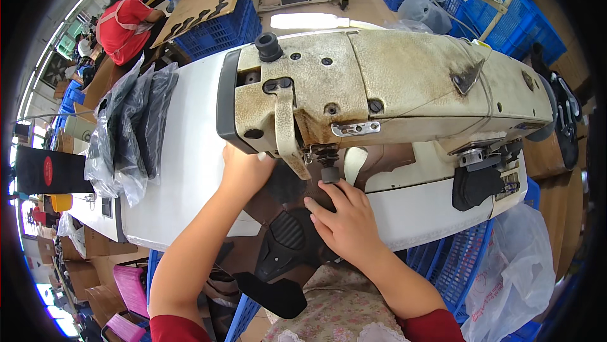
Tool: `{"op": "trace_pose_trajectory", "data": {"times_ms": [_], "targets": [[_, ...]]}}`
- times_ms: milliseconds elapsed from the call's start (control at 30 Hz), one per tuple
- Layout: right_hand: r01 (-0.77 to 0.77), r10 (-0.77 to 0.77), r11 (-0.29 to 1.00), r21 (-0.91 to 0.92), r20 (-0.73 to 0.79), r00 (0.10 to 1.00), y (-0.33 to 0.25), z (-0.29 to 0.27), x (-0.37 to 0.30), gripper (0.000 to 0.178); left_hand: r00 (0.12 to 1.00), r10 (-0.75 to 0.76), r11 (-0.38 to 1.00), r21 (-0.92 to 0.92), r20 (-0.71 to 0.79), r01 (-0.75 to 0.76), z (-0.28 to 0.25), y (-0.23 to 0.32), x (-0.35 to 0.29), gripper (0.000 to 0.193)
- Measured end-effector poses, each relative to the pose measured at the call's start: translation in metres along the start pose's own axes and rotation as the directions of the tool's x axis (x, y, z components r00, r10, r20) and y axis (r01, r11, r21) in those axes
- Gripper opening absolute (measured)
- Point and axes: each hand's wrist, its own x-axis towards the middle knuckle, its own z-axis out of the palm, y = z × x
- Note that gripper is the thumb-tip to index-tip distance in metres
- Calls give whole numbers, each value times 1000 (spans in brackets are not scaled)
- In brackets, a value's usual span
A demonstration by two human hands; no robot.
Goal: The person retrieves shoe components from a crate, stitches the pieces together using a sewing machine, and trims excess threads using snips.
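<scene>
A beige, stained industrial sewing machine [411,76] spans the white table. Under its needle area lies a dark brown leather-like piece with black parts [258,203], perhaps a shoe upper; a ribbed black patch [288,231] shows on it. The piece hangs over the front edge toward my lap. My left hand [248,168] reaches in at the piece's left side, its fingers mostly hidden behind the machine head. Flat on the piece rests my right hand [346,219], fingers stretched out, the index fingertip close beside the dark round foot [330,174].
Several plastic-wrapped dark pieces [133,127] lie at the table's left. A black pad [473,185] hangs at the right. Below are a blue crate [442,260] and a clear plastic bag [515,272]. A person in red [123,29] sits at the far left.
</scene>
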Motion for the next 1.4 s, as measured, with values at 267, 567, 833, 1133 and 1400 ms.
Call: {"op": "trace_pose_trajectory", "data": {"times_ms": [267,567,833,1133,1400], "targets": [[-2,2,1000,6,-1,1000,0,-1,-1,29,978,-34,992,-113,204,58,-15,15,8,28],[-7,7,1000,0,-7,1000,2,-3,0,29,949,-79,991,-81,305,108,-42,49,8,38],[-16,16,999,-29,-1,1000,3,0,6,29,980,155,982,-127,121,-139,-23,28,11,35],[11,-11,999,-48,-2,1000,7,3,12,33,974,214,973,-109,71,-205,-29,40,26,32],[-1,2,998,-57,13,1000,6,3,13,31,977,188,979,-96,97,-179,-30,42,27,33]]}}
